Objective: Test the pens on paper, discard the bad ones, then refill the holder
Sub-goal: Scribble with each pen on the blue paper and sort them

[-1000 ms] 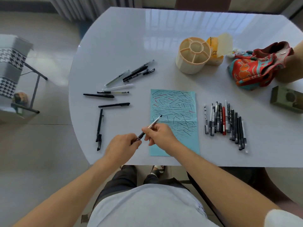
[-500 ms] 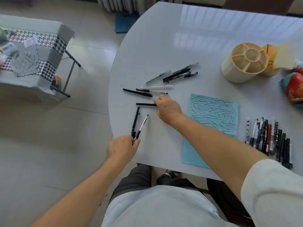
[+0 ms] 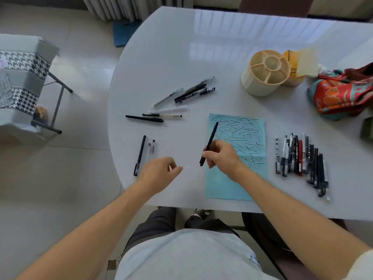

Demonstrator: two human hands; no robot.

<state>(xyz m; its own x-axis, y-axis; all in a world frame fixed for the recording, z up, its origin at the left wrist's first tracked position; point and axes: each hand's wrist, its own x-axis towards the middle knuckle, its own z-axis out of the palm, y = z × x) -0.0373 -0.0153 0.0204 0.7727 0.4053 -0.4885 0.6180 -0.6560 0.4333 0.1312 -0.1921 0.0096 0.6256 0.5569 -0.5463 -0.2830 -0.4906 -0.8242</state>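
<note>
My right hand (image 3: 223, 156) grips a black pen (image 3: 211, 139) just left of the scribbled blue paper (image 3: 242, 138). The pen's upper end lies over the paper's left edge. My left hand (image 3: 159, 171) hovers empty over the table with loosely curled fingers, beside a black pen (image 3: 140, 154) and a clear pen (image 3: 152, 147) lying at the near left. Several more loose pens (image 3: 181, 98) lie scattered further back on the left. A row of several pens (image 3: 300, 158) lies right of the paper. The cream round holder (image 3: 264, 72) stands empty at the back.
The white table's (image 3: 181, 47) curved edge runs close past the left pens. Behind the holder stands a yellow container (image 3: 292, 65); a red patterned cloth bag (image 3: 343, 93) lies far right. A houndstooth-covered folding stand (image 3: 22, 77) is on the floor at the left.
My left hand set the clear pen down beside the black pen at the near left and let go. My right hand picked up a black pen from the left and carried it to the paper.
</note>
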